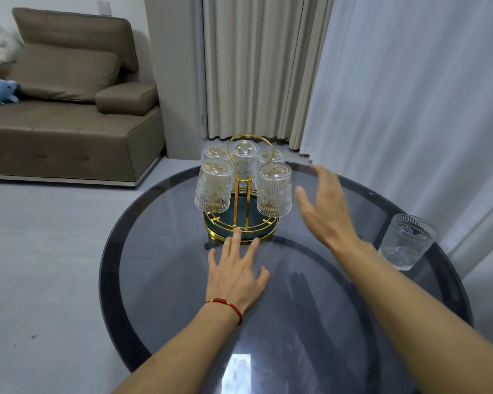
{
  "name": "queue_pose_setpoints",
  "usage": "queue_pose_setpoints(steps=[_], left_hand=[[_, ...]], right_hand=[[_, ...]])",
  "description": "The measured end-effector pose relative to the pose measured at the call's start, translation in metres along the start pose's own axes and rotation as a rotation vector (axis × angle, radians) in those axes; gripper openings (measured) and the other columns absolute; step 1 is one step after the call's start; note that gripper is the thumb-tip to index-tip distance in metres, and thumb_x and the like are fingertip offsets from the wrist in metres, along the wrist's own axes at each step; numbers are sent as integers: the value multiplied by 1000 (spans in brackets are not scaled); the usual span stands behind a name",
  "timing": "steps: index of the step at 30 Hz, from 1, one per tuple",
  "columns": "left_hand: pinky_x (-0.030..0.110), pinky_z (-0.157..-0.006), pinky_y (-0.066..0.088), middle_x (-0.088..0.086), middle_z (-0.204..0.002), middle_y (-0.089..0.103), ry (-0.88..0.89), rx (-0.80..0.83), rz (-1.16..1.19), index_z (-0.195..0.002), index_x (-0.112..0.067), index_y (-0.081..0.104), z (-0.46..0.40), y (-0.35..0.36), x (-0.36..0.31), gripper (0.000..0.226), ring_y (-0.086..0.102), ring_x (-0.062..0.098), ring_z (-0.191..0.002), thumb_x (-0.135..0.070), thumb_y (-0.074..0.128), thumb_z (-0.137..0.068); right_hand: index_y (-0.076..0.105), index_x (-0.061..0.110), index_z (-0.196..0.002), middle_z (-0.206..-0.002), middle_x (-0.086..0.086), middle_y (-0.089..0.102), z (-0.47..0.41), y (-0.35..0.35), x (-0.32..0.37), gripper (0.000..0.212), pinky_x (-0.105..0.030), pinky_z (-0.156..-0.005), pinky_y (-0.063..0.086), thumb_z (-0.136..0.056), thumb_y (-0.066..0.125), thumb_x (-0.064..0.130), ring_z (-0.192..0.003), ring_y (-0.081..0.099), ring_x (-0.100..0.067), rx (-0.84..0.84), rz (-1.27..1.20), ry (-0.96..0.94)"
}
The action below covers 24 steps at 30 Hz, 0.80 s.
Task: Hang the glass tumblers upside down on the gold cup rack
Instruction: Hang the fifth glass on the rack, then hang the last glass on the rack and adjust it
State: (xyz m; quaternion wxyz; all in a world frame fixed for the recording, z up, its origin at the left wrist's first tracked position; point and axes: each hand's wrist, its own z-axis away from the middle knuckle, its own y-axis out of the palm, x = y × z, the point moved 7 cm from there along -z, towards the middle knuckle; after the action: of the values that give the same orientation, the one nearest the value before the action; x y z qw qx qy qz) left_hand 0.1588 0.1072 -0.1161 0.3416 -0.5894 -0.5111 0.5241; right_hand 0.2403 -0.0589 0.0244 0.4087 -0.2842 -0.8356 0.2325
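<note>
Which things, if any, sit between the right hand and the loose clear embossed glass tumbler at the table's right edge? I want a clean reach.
Nothing visible does. The right hand hovers open beside the gold cup rack; only bare dark round glass table lies between it and the upright clear embossed glass tumbler.

We are seeing soft, even, slightly cool light, with a bright rectangular glare sitting on the glass table (143,280) at six o'clock. The right hand (322,206) is blurring, and wide-angle distortion is bending the curtains (396,81) at three o'clock.
</note>
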Motion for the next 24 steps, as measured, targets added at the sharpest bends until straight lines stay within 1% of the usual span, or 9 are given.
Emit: queue_pose_setpoints(steps=[2,5,7,9,12,15,18,21,24], left_hand=[[58,-121,12,5,-170,-1,9,-1,-5,-156,-39,22,0,-1,-1,64,9,26,-153,-57,35,-96],[59,-121,14,6,-170,1,17,-6,-5,-154,-41,26,2,-3,-2,60,10,27,-153,-55,38,-96],[59,-121,15,6,-170,2,19,-17,-2,-153,-42,27,3,-4,-2,60,11,27,-153,-53,40,-96],[59,-121,15,5,-169,3,18,-15,2,-153,-42,26,3,-6,-3,60,10,27,-153,-53,40,-96],[59,-121,15,6,-169,2,15,-13,-5,-154,-42,24,4,-7,-3,61,10,27,-153,-53,40,-96],[59,-121,14,6,-169,2,13,-4,-1,-155,-41,23,4,-7,-3,62,10,27,-153,-53,40,-97],[59,-121,14,7,-169,2,8,10,-7,-156,-38,22,4,-7,-4,63,9,28,-153,-53,40,-98],[58,-121,17,8,-169,6,-7,11,-13,-156,-34,23,4,-12,-6,64,12,28,-153,-52,43,-98],[51,-117,31,11,-161,29,49,-112,76,-151,-24,38,5,-31,-23,62,26,27,-147,-44,55,-95]], right_hand=[[45,1,-147,-149,-21,48,26,-20,-30,57,-44,-120,30,-96,61,21,-141,43,-36,-122,103,72],[40,-2,-149,-158,-32,29,60,-40,-74,69,-59,-125,11,-89,66,20,-151,21,-48,-226,350,207],[31,-2,-152,-161,-35,17,74,-53,-99,78,-63,-125,7,-88,69,23,-152,13,-51,-287,425,279],[21,-2,-157,-163,-36,8,81,-62,-125,88,-61,-124,15,-89,72,23,-151,11,-53,-335,344,375],[3,0,-161,-166,-33,-3,87,-66,-158,104,-55,-123,24,-90,76,20,-152,10,-50,-416,80,529],[5,0,-161,-165,-31,12,93,-67,-185,109,-53,-124,24,-86,81,21,-153,18,-46,-477,-69,688],[30,2,-148,-150,-27,45,97,-65,-200,89,-53,-111,43,-82,85,26,-137,46,-45,-467,-129,808],[39,9,-138,-142,-23,52,98,-67,-191,82,-49,-98,47,-77,88,33,-127,53,-42,-428,-86,737],[45,23,-135,-127,-12,52,92,-62,-156,78,-32,-81,45,-72,89,39,-97,57,-24,-275,-27,499]])
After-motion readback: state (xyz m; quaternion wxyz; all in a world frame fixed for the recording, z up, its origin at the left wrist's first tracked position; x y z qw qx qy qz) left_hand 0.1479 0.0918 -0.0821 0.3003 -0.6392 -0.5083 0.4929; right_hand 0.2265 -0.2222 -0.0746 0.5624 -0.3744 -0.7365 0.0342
